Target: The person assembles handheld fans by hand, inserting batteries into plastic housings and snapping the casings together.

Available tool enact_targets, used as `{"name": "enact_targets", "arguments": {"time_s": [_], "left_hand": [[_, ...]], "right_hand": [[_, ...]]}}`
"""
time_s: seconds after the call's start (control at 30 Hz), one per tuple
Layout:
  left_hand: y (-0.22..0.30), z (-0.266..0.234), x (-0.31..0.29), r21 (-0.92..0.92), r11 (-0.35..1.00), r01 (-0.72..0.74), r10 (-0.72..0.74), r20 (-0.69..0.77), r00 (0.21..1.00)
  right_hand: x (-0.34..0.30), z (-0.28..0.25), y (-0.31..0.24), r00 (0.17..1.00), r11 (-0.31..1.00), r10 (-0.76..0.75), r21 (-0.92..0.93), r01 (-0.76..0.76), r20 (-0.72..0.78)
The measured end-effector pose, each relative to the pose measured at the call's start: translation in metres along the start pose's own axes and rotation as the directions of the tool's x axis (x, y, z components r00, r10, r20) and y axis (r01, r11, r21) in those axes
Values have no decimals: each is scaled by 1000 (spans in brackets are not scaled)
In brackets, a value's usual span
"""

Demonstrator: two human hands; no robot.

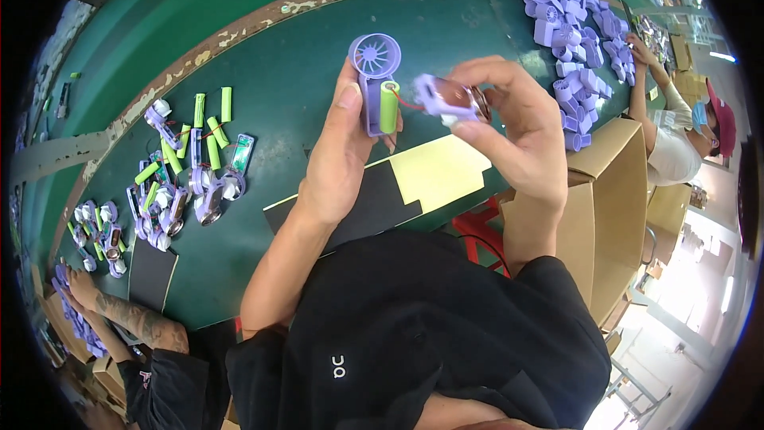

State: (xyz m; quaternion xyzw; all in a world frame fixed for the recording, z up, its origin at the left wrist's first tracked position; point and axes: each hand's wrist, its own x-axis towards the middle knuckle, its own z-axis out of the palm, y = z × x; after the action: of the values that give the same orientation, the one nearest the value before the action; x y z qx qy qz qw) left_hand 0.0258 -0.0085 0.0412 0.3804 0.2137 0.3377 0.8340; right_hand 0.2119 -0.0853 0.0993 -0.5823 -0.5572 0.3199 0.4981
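My left hand [338,143] is closed round a purple plastic fan housing [372,60], its round vented end pointing up and away from me. A green cylindrical battery [387,107] lies against the housing's open handle, and a thin red wire runs from its top to the right. At that wire's other end is a purple fan cover assembly [446,97] with a brown, shiny inside and a white part, pinched between the thumb and fingers of my right hand [517,127]. The two pieces are apart, both above the green table [318,56].
Several wired fan assemblies with green batteries [211,183] lie at left. Purple housings [569,40] are heaped at far right, beside an open cardboard box [613,191]. Black card [358,211] and yellow card [438,173] lie before me. Co-workers sit at left [159,350] and right [676,139].
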Motion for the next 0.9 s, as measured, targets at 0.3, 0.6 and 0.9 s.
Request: {"name": "enact_targets", "arguments": {"time_s": [0.3,0.6,0.9], "left_hand": [[-26,-26,-14,367,883,-293,306,24,952],[-58,-31,-24,25,984,-178,179,-157,971],[-56,-7,-13,-211,976,-51,36,-71,997]], "right_hand": [[-11,-12,-16,939,933,340,-112,-343,-47],[-9,-25,-4,847,787,492,313,-531,199],[-10,-11,-6,856,785,456,345,-515,243]]}}
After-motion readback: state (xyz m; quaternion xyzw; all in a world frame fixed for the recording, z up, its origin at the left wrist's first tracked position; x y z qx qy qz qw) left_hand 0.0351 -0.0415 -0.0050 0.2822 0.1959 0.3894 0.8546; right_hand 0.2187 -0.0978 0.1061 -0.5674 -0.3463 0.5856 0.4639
